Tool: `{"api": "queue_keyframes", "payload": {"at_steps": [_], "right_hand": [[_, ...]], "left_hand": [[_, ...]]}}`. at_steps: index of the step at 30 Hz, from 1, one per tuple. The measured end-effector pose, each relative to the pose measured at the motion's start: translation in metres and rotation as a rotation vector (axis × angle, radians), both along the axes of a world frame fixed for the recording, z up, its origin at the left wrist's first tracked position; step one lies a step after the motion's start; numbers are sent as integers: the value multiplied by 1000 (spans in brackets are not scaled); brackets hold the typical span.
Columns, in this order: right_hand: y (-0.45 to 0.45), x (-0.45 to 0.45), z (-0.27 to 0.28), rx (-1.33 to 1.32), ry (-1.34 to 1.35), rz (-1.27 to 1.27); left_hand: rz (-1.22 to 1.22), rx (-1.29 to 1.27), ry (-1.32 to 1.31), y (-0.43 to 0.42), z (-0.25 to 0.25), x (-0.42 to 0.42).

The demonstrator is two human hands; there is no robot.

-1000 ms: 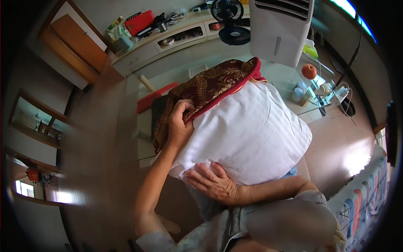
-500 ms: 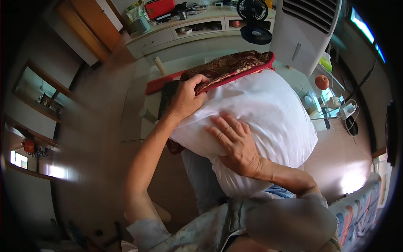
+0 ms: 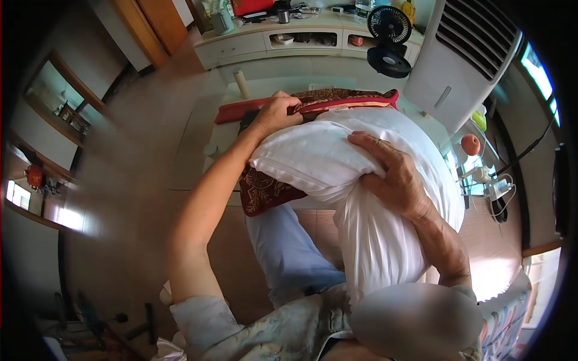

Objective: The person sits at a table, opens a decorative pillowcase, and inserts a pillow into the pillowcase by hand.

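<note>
A plump white pillow [image 3: 385, 210] lies across my lap, with a dark red patterned cover [image 3: 271, 191] beneath its left corner and along its far edge. My left hand [image 3: 280, 114] is closed on the cover's red-trimmed edge at the far left of the pillow. My right hand [image 3: 394, 174] grips a fold of the white pillow near its middle, thumb and fingers pressing the cloth together. Deep creases run from that hand down toward my body.
A glass table [image 3: 192, 150] stands just beyond my knees, with a red object [image 3: 241, 111] and a candle-like cylinder [image 3: 241, 84] on it. Behind are a low cabinet [image 3: 235, 47], a black fan [image 3: 389, 42] and a white air cooler [image 3: 463, 57]. Cables and plugs [image 3: 490, 183] lie at the right.
My right hand has moved up and right, bunching the white pillow into a fold. My left hand still holds the cover's edge, and more of the cover shows below the pillow.
</note>
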State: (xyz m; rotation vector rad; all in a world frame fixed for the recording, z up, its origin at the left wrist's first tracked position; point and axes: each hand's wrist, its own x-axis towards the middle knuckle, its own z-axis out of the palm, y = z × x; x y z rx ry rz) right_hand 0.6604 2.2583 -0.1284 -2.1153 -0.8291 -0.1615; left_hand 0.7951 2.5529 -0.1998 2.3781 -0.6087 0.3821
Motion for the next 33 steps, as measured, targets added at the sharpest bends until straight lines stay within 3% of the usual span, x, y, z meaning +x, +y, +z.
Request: {"api": "queue_keyframes", "payload": {"at_steps": [4, 7, 9, 11, 13, 14, 16, 19, 20, 22, 23, 25, 27, 28, 29, 30, 31, 33], "right_hand": [[5, 11, 4, -89, -125, 27], [13, 18, 2, -146, -215, 71], [16, 25, 2, -187, -284, 85], [15, 29, 0, -172, -163, 104], [13, 34, 2, -128, -159, 97], [12, 35, 3, -81, -134, 102], [9, 37, 10, -57, -91, 93], [5, 44, 14, -20, -92, 85], [7, 44, 16, -68, -216, 57], [15, 45, 16, -199, -486, 10], [22, 45, 15, -200, -478, 14], [33, 46, 5, -271, -680, 132], [36, 52, -3, -332, -682, 195], [38, 54, -5, -350, -599, 258], [40, 55, -7, -367, -518, 320], [43, 57, -10, -467, -453, 348], [49, 54, -15, -466, -454, 343], [59, 43, -24, -429, -387, 339]], "left_hand": [[231, 134, -59, -20, 20, -24], [334, 192, 157, -24, 21, -27], [236, -169, 140, -21, -8, -11], [180, -259, 166, -28, -3, -23], [-19, -736, 461, -34, 3, -34], [-27, -734, 456, -32, -1, -25], [-166, -1072, 749, -29, -3, -14], [-250, -996, 697, -34, 18, -26], [-251, -993, 696, -36, 18, -25], [-380, -481, 158, -42, 14, -21], [-375, -484, 166, -51, 25, -27], [-542, -1358, 858, -65, 45, -37], [-627, -1368, 976, -49, -8, 5], [-452, -1304, 895, -49, -19, 10], [-283, -1233, 809, -58, 0, -1], [-132, -1476, 891, -72, 13, -21], [-208, -1590, 1104, -76, 26, -41], [-206, -1517, 890, -78, 33, -54]]}}
